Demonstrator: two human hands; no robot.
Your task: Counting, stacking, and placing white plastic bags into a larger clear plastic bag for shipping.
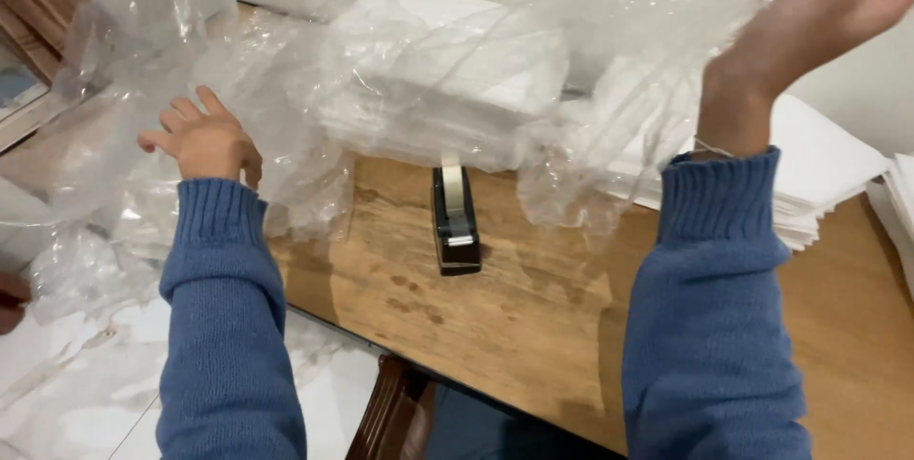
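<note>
A clear plastic sheet (pixel 314 79) stretches from 9 to 2 o'clock above the table (pixel 533 308). The right hand (pixel 828 3), raised at 2 o'clock, pinches its edge; the left hand (pixel 205 136), fingers spread, presses it at 9 o'clock

Packaging: one clear plastic bag, no labels, signs or screens.
Crumpled clear plastic bag (pixel 314 89) spreads above the wooden table, left hand (pixel 203 137) touching it, right hand (pixel 830 5) pinching its upper edge.
</note>
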